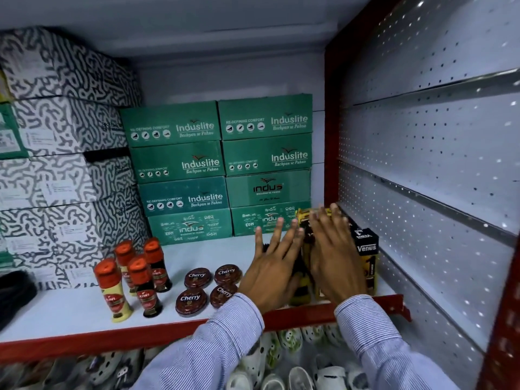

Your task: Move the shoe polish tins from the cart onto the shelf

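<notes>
Four round dark-red shoe polish tins (197, 278) marked "Cherry" lie flat in a two-by-two cluster on the white shelf (70, 308), just left of the left hand (271, 273). The nearest right tin is partly covered by the striped left sleeve (225, 333). Both hands are spread flat with fingers extended, gripping nothing; the right hand (334, 263) presses against yellow-and-black boxes (367, 249), blurred and largely hidden behind the hands.
</notes>
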